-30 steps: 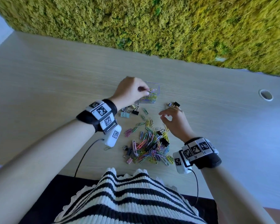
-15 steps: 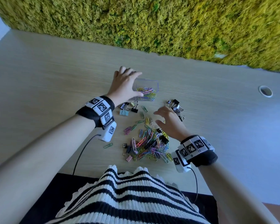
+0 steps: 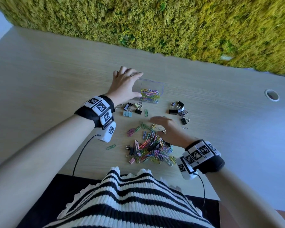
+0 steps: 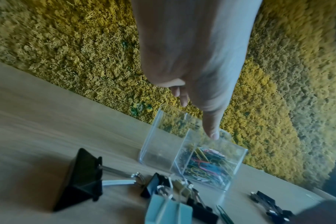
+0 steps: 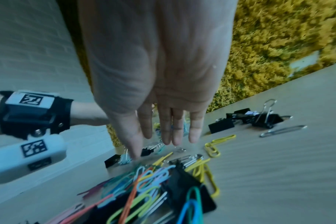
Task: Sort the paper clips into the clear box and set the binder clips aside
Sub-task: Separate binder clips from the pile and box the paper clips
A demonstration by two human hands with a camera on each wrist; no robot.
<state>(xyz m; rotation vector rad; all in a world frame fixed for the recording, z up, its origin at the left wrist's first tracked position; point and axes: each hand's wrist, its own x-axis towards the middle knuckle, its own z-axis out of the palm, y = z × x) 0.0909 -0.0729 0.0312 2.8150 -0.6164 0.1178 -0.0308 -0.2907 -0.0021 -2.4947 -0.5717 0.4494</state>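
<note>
Moss wall backs a pale desk. Colourful clips lie heaped near the clear box; left hand and right hand fingers spread, empty.

Clear box holds yellow, pink, green clips. Beside the box: black, pale-blue binder clips. Nearer than the box: multicoloured paper clips. Table: pale woodgrain. Beyond the box: yellow-green moss wall.

1 clear box, 2 hands, roughly 14 binder clips.
</note>
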